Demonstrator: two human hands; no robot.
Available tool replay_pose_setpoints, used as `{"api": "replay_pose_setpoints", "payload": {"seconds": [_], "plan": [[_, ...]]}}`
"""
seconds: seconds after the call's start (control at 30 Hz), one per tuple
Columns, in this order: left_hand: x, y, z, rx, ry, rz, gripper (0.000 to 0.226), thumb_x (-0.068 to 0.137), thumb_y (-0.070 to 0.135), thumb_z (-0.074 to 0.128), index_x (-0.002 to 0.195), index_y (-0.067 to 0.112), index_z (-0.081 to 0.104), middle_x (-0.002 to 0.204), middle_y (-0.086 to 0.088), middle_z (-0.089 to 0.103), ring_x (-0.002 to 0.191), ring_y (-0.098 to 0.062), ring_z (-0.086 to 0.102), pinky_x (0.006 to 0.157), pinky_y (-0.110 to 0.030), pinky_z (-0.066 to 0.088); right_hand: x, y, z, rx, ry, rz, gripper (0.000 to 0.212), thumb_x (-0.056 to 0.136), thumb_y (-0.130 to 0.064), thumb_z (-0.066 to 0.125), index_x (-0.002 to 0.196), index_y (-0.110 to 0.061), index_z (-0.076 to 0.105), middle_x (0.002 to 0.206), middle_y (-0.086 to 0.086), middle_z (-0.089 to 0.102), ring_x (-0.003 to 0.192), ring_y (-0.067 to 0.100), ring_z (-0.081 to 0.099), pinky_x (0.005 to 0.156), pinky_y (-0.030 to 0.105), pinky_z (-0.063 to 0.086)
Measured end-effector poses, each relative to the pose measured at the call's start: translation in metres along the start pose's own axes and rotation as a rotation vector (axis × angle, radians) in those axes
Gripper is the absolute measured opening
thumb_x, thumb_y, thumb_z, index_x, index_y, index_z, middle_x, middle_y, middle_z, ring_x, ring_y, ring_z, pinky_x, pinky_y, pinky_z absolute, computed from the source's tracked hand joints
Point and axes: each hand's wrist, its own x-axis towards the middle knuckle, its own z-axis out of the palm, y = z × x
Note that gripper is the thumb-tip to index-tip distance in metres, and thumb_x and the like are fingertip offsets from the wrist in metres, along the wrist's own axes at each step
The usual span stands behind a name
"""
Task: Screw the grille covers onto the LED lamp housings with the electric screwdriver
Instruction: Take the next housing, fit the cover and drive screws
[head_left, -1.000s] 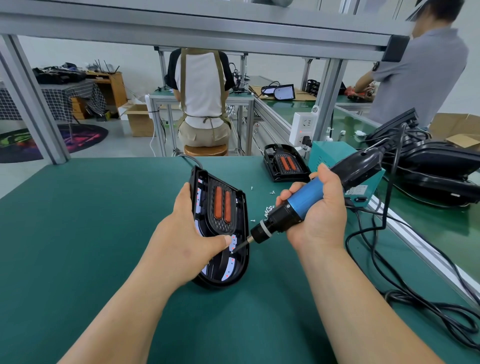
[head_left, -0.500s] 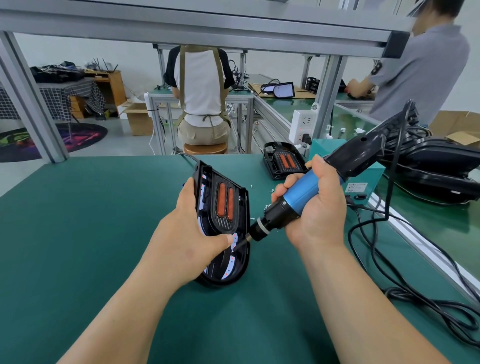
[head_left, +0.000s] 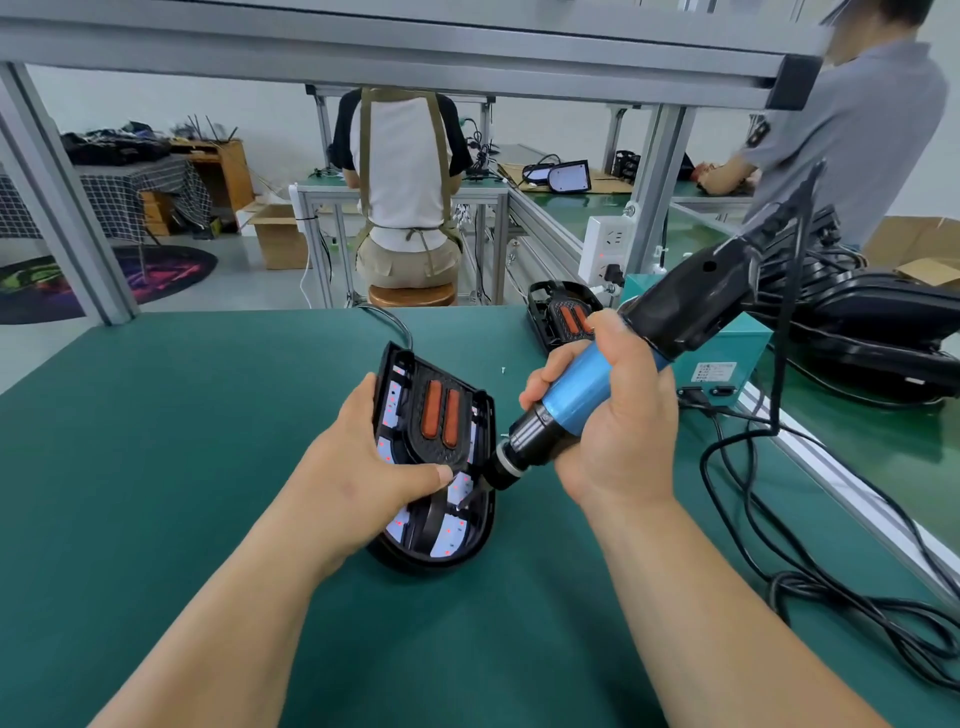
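Observation:
A black LED lamp housing (head_left: 480, 525) stands tilted on the green mat, with white LED strips showing inside. A black grille cover (head_left: 435, 457) with two orange bars sits in it. My left hand (head_left: 358, 483) grips the housing from the left, the thumb pressing on the cover's lower edge. My right hand (head_left: 608, 421) holds the blue and black electric screwdriver (head_left: 582, 387). Its tip points down-left into the housing just right of my thumb.
A second housing (head_left: 545, 312) with orange bars lies at the back of the mat beside a teal power box (head_left: 727, 358). Black cables (head_left: 810, 577) trail on the right. More black housings (head_left: 883, 332) are stacked far right. Small screws (head_left: 504, 370) lie on the mat. Two people work at other benches.
My left hand has tipped the housing more upright. The screwdriver has risen steeper and its tip has moved in closer against the housing beside my thumb.

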Motion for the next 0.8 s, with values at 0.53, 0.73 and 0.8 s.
{"api": "replay_pose_setpoints", "payload": {"seconds": [0.53, 0.73, 0.8], "plan": [[0.001, -0.007, 0.007, -0.164, 0.041, -0.172, 0.065, 0.06, 0.032, 0.081, 0.12, 0.026, 0.055, 0.108, 0.005, 0.075, 0.104, -0.021, 0.07, 0.102, -0.048, 0.05, 0.03, -0.021, -0.037, 0.253, 0.417, 0.042, 0.03, 0.085, -0.032, 0.068, 0.095, -0.016, 0.045, 0.058, 0.002, 0.049, 0.047, 0.018, 0.049, 0.054, 0.026, 0.049], [-0.006, 0.01, 0.011, 0.351, 0.237, -0.153, 0.1, 0.078, 0.058, 0.072, 0.157, 0.027, 0.019, 0.151, -0.008, 0.032, 0.138, -0.032, 0.034, 0.113, -0.046, 0.03, 0.042, -0.02, -0.065, 0.439, 0.693, 0.112, 0.038, 0.084, -0.039, 0.071, 0.094, -0.012, 0.046, 0.056, 0.002, 0.05, 0.047, 0.019, 0.05, 0.056, 0.025, 0.05], [-0.008, 0.022, 0.018, 0.598, 0.338, 0.02, 0.079, 0.082, 0.055, 0.068, 0.15, 0.034, 0.036, 0.144, -0.001, 0.04, 0.133, -0.031, 0.037, 0.108, -0.047, 0.031, 0.043, -0.017, -0.068, 0.5, 0.741, 0.133, 0.039, 0.081, -0.038, 0.073, 0.096, -0.011, 0.049, 0.053, 0.002, 0.052, 0.046, 0.019, 0.051, 0.056, 0.026, 0.051]]}}
